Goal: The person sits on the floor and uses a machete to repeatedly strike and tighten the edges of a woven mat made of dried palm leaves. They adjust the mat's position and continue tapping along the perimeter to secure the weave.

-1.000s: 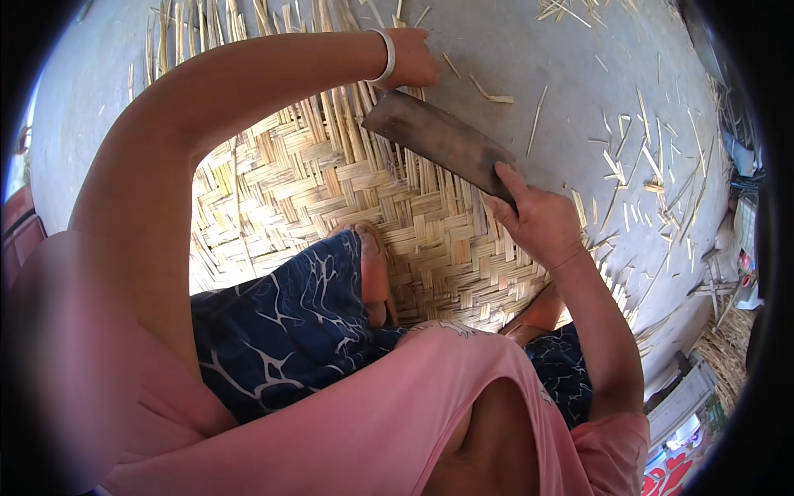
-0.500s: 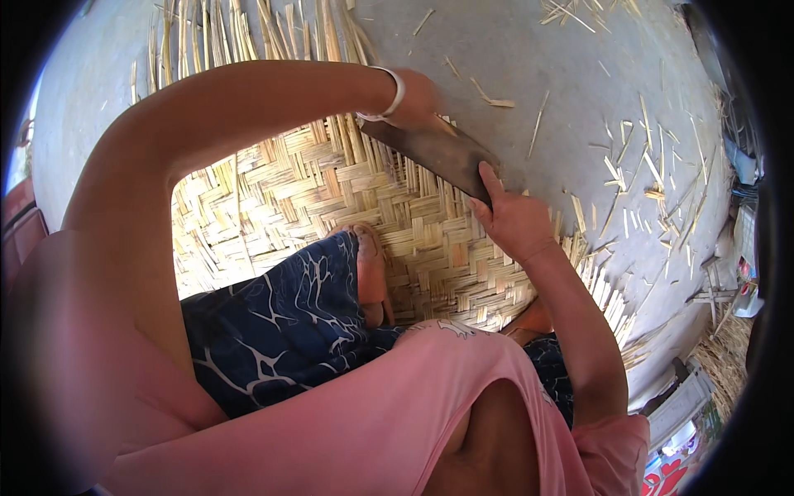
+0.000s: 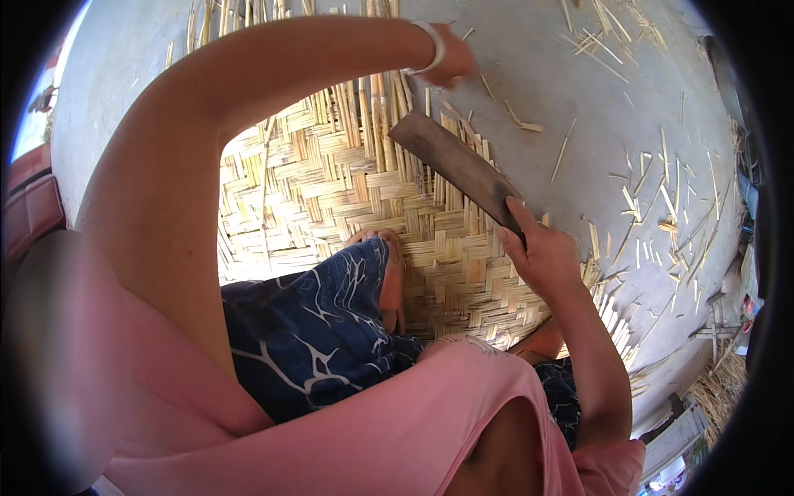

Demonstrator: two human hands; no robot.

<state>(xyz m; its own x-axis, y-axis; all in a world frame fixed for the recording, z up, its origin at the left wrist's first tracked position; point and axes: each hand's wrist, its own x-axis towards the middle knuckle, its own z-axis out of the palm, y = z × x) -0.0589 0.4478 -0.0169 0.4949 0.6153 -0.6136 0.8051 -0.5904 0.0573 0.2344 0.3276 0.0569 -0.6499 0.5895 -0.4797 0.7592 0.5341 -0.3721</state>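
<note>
Caution: dark flat bar (image 3: 459, 169) along the woven mat's (image 3: 451, 256) far right edge.
Right hand (image 3: 543, 256) grips the bar's near end; left hand (image 3: 451, 58) is blurred, seemingly curled, and I cannot tell its contents. A loose grip could let the bar slip and split projecting strips (image 3: 376, 116). Grey floor (image 3: 529, 50) bears scraps (image 3: 667, 227) beyond the mat.

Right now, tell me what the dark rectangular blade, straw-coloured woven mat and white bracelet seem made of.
Dark rectangular blade: probably metal, dull, with blotchy brown-grey staining.
Straw-coloured woven mat: likely split bamboo or reed, seemingly unvarnished; flat fibrous strips cross in a zigzag.
White ring-shaped bracelet: smooth-looking, perhaps metal or plastic; too small to tell.
</note>
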